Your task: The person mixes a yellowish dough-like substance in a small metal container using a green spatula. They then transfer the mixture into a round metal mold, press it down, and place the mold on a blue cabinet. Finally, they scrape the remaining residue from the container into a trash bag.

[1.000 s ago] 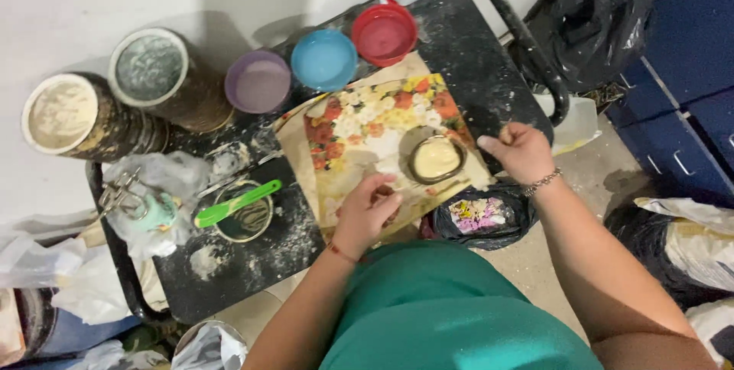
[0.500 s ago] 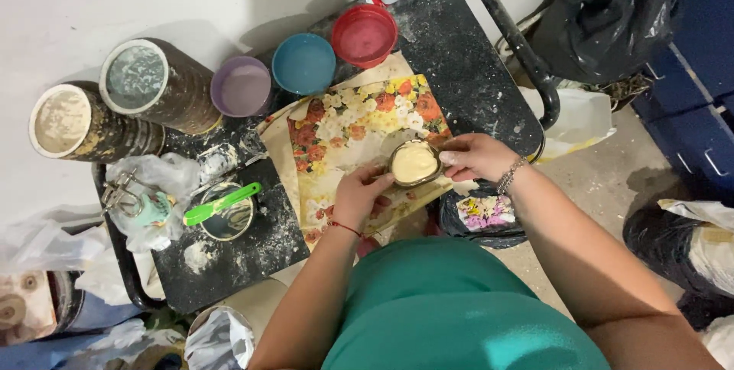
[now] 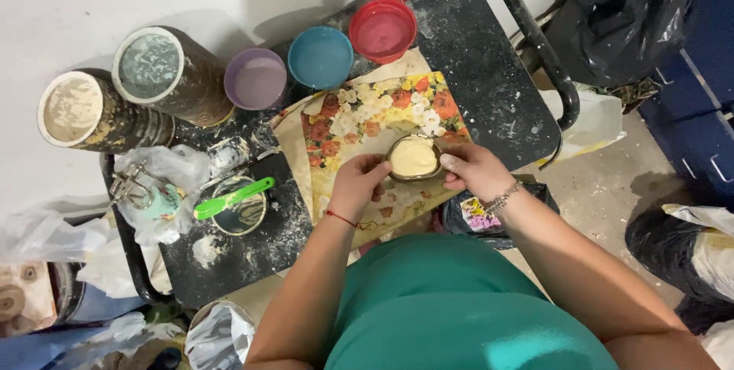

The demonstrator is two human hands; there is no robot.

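— What's hard to see?
— The mould's [image 3: 414,157] sides; the left hand [image 3: 359,184] and right hand [image 3: 472,171] pinch it from either side, over the floral paper [image 3: 367,121].
— Changed?
— Both hands have closed in on it.
— Which way does it face?
— Open side up, filled with cream paste; its long axis I cannot tell.

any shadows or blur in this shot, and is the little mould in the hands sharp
Head view: soft, even light; the tall cans throw faint shadows up the pale wall. The small mould, held between left hand and right hand, is fairly sharp, its pale filling showing no detail. Frame edges look softer and slightly stretched.
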